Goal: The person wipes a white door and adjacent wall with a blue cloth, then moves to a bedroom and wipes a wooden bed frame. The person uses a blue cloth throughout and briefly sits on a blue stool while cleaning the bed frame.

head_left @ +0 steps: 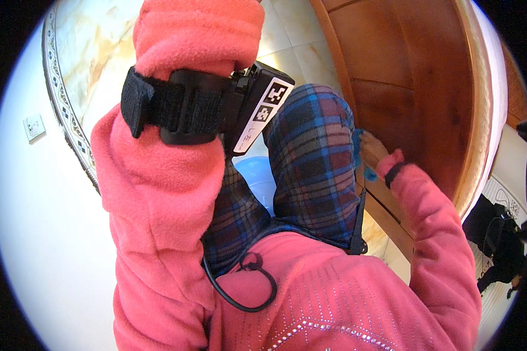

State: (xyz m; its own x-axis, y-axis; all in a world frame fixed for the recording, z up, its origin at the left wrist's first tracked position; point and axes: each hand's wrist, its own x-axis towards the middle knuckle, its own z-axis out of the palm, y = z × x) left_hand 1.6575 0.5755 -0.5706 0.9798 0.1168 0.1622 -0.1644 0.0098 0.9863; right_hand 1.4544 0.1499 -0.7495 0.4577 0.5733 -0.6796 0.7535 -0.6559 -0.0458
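Observation:
My right hand (373, 149) is beside my right knee, against the reddish-brown wooden panel (404, 109) of a large piece of furniture. A teal-blue cloth (369, 173) is bunched in and under its fingers, partly hidden by the knee. My left forearm, in a pink fleece sleeve (158, 193), reaches up past the top of the picture, and the left hand is out of view. Strapped to that forearm is a black device (263, 109) with printed codes. Between my knees, in plaid trousers (316, 158), part of a blue plastic basin (254, 173) shows.
At left, a white wall (39, 210) carries a socket plate (34, 127), with a patterned border strip (66, 109) along the marbled floor tiles (96, 39). White bedding or fabric (494, 87) edges the wooden furniture. Dark items with cables (494, 232) lie far right. A black cable (246, 307) loops over my lap.

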